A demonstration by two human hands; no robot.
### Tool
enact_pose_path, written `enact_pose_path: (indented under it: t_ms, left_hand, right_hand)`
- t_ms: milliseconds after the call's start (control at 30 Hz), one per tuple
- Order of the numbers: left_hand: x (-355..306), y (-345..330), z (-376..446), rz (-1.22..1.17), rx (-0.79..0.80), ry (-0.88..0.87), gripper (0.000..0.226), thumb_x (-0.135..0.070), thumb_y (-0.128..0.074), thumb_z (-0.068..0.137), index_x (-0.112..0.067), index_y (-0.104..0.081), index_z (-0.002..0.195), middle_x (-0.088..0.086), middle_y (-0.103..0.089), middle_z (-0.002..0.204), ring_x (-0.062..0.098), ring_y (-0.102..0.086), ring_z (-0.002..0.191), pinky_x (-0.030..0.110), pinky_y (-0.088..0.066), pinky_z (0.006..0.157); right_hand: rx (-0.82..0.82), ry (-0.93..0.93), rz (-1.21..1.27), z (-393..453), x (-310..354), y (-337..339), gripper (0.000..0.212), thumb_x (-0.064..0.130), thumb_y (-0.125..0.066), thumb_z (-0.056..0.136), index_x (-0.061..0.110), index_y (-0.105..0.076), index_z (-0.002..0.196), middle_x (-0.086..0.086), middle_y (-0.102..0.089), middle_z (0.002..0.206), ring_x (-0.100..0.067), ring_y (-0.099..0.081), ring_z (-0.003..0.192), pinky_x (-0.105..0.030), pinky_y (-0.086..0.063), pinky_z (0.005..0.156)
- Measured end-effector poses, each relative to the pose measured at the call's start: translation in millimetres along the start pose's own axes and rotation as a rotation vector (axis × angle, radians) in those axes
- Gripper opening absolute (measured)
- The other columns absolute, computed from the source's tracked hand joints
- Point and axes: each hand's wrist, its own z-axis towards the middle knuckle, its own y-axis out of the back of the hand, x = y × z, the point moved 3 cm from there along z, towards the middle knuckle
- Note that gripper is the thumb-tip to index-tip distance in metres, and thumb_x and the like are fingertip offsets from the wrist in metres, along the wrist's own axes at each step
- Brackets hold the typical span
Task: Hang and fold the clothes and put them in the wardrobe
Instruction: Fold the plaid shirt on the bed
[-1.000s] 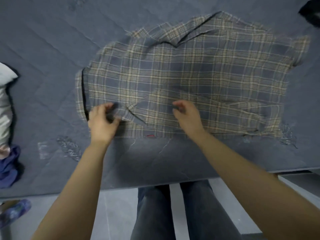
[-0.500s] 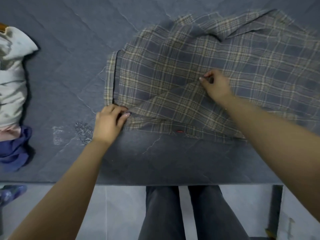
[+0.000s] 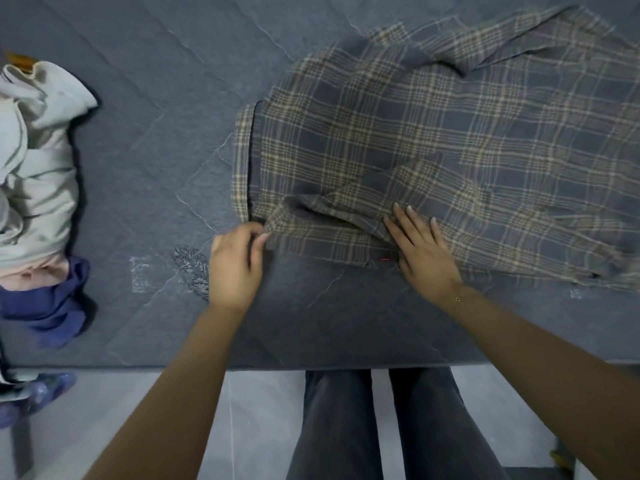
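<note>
A grey and beige plaid shirt [image 3: 433, 140] lies spread flat on the grey quilted bed [image 3: 166, 98], filling the upper right of the head view. Its near left part is folded over into a diagonal flap. My left hand [image 3: 235, 261] pinches the shirt's near left corner between thumb and fingers. My right hand [image 3: 419, 247] lies flat with straight fingers on the folded flap near the shirt's front hem, pressing it down.
A heap of other clothes sits at the left edge of the bed: a pale grey-green garment [image 3: 31, 161], something pink, and a dark blue piece [image 3: 48, 306]. The bed's front edge runs just before my legs [image 3: 374, 424]. A blue slipper [image 3: 34, 393] lies on the floor.
My right hand came back from the middle of the shirt toward the front hem and now lies flat on the flap. My left hand stays pinching the near left corner.
</note>
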Motion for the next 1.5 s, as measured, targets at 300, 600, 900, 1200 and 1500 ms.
enact_pose_path:
  t_ms: [300, 600, 900, 1200, 1500]
  left_hand:
    - [20.1, -12.3, 25.1, 0.418, 0.407, 0.31, 0.02, -0.031, -0.065, 0.088, -0.016, -0.055, 0.08, 0.014, -0.065, 0.077, 0.034, -0.061, 0.084, 0.039, -0.037, 0.083]
    - [-77.2, -56.6, 2.4, -0.468, 0.351, 0.827, 0.017, -0.012, -0.073, 0.084, -0.016, -0.057, 0.091, -0.002, -0.058, 0.075, 0.012, -0.056, 0.07, 0.026, -0.043, 0.071]
    - [-120.8, -123.8, 2.5, -1.361, 0.143, 1.366, 0.053, -0.024, -0.061, 0.094, -0.01, -0.043, 0.142, 0.008, -0.05, 0.14, 0.02, -0.043, 0.135, 0.028, -0.042, 0.103]
    - [-136.0, -124.1, -13.5, -1.605, 0.0, 1.404, 0.01, -0.018, -0.054, 0.096, -0.017, -0.061, 0.088, -0.003, -0.069, 0.08, 0.012, -0.067, 0.082, 0.029, -0.047, 0.094]
    - [-127.1, -132.9, -22.4, -1.413, -0.027, 1.366, 0.011, -0.021, -0.048, 0.101, -0.019, -0.056, 0.108, -0.005, -0.068, 0.109, 0.009, -0.065, 0.102, 0.023, -0.054, 0.078]
  right_hand:
    - [-0.084, -0.03, 0.109, -8.3, -13.8, 16.6, 0.075, -0.017, -0.052, 0.084, 0.01, -0.032, 0.151, -0.011, -0.018, 0.161, -0.031, -0.021, 0.147, -0.048, -0.026, 0.118]
    - [-0.272, -0.69, 1.334, -76.9, -24.3, 15.0, 0.027, -0.007, -0.046, 0.097, -0.004, -0.06, 0.12, -0.013, -0.064, 0.106, -0.029, -0.061, 0.104, -0.023, -0.054, 0.087]
    - [-0.637, -1.222, 2.375, -109.5, -123.7, 6.7, 0.029, 0.03, -0.052, 0.101, 0.011, -0.053, 0.123, -0.004, -0.058, 0.11, -0.018, -0.058, 0.096, -0.034, -0.039, 0.11]
    - [-0.769, -1.373, 2.393, -120.4, -181.4, 20.0, 0.024, 0.034, -0.053, 0.1, 0.016, -0.053, 0.084, 0.001, -0.057, 0.06, -0.006, -0.049, 0.052, -0.013, -0.042, 0.045]
    - [-0.906, -1.143, 2.128, -159.8, -231.2, 32.5, 0.017, 0.019, -0.057, 0.093, 0.022, -0.054, 0.077, 0.006, -0.053, 0.071, -0.009, -0.052, 0.065, -0.021, -0.051, 0.067]
